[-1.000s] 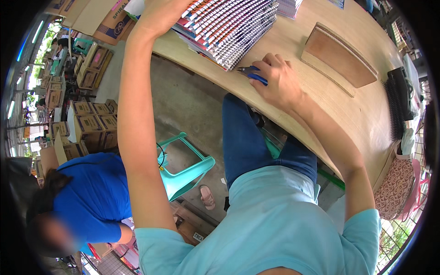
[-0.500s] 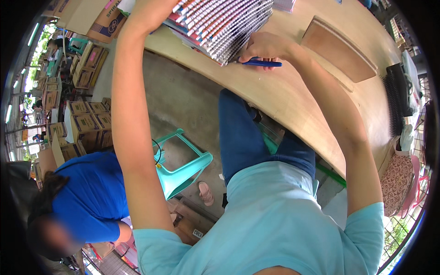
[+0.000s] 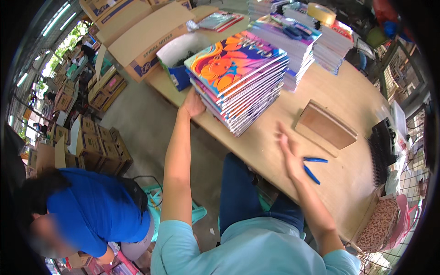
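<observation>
A tall stack of spiral notebooks with colourful covers stands at the table's near left edge, its coil bindings facing right. My left hand grips the left side of this stack near its lower corner, and its fingertips are partly hidden by the books. To the right of the stack, my right hand is over the table with its fingers stretched out and a little blurred, holding nothing. Blue-handled pliers lie on the table just right of that hand, their handles spread; the wrist hides their head.
A brown wooden block sits on the table. More notebook stacks, one topped by a tape roll, stand behind. A white-and-blue container and an open carton are left. A person in blue bends nearby.
My right hand has let go of the blue pliers, which now lie on the table, and has opened. The left hand is now at the stack's near left side. My view has tilted up.
</observation>
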A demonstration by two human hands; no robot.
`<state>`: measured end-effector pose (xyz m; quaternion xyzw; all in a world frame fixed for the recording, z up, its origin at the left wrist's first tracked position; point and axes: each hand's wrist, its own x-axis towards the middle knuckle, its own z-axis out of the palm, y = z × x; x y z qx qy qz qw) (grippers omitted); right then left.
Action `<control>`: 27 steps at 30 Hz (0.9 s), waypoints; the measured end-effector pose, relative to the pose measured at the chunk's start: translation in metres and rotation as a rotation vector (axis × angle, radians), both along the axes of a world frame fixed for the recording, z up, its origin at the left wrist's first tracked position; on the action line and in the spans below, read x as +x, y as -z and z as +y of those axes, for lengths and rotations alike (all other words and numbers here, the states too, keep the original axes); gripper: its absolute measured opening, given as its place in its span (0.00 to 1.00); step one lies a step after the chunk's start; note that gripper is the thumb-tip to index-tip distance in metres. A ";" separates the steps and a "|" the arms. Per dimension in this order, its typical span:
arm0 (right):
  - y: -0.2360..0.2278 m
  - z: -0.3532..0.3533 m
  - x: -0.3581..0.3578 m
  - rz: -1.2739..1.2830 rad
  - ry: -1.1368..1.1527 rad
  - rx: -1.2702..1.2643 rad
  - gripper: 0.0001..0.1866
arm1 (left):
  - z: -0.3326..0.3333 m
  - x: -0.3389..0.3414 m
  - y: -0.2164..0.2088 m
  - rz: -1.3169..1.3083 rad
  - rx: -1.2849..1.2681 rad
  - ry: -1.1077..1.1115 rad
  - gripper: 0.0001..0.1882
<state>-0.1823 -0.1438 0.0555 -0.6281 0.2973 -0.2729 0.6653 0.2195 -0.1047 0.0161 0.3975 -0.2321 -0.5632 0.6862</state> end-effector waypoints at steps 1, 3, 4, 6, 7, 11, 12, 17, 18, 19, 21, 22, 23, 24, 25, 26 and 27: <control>0.024 -0.009 0.037 -0.069 0.083 0.113 0.41 | -0.015 0.005 0.005 -0.025 -0.015 0.058 0.37; 0.048 -0.012 0.110 -0.043 0.200 0.105 0.47 | -0.014 0.001 -0.004 -0.013 -0.008 0.093 0.32; 0.052 -0.014 0.129 0.062 0.248 -0.010 0.50 | -0.003 -0.008 -0.001 0.030 0.017 0.078 0.31; 0.062 -0.039 0.106 -0.252 0.111 0.211 0.47 | 0.026 -0.038 0.008 0.090 0.001 0.010 0.29; 0.042 -0.042 0.099 -0.278 0.014 0.260 0.45 | 0.045 -0.056 0.017 0.103 -0.097 -0.031 0.28; 0.009 -0.094 0.089 -0.291 0.001 0.512 0.38 | 0.054 -0.185 0.026 0.124 -0.234 -0.447 0.29; 0.013 -0.119 0.090 -0.282 -0.022 0.566 0.33 | 0.048 -0.212 0.024 0.123 -0.233 -0.537 0.31; 0.066 -0.213 0.081 -0.349 0.081 0.499 0.42 | 0.023 -0.274 0.037 -0.059 -0.276 -0.548 0.42; 0.049 -0.189 0.086 -0.376 0.078 0.569 0.42 | 0.039 -0.258 0.028 -0.052 -0.137 -0.678 0.43; 0.032 -0.155 0.085 -0.471 0.137 0.417 0.44 | 0.051 -0.238 0.007 -0.032 -0.008 -0.794 0.44; 0.004 -0.087 0.052 -0.261 0.404 0.248 0.45 | 0.059 -0.163 -0.031 -0.290 -0.073 -0.877 0.46; 0.011 -0.061 0.030 -0.240 0.381 0.231 0.49 | 0.056 -0.116 -0.034 -0.400 0.013 -0.825 0.46; 0.002 -0.024 0.021 -0.243 0.387 0.253 0.49 | 0.050 -0.065 -0.028 -0.358 0.014 -0.651 0.47; 0.004 0.004 0.015 -0.234 0.379 0.400 0.50 | 0.039 -0.021 -0.023 -0.321 0.010 -0.477 0.48; 0.001 0.028 0.016 -0.211 0.326 0.490 0.50 | 0.026 0.011 -0.017 -0.200 0.020 -0.234 0.47; 0.007 0.041 0.025 -0.208 0.306 0.519 0.50 | 0.016 0.042 -0.018 -0.087 0.031 0.004 0.46; 0.007 0.046 0.041 -0.244 0.346 0.503 0.49 | 0.008 0.058 -0.019 0.031 0.047 0.252 0.45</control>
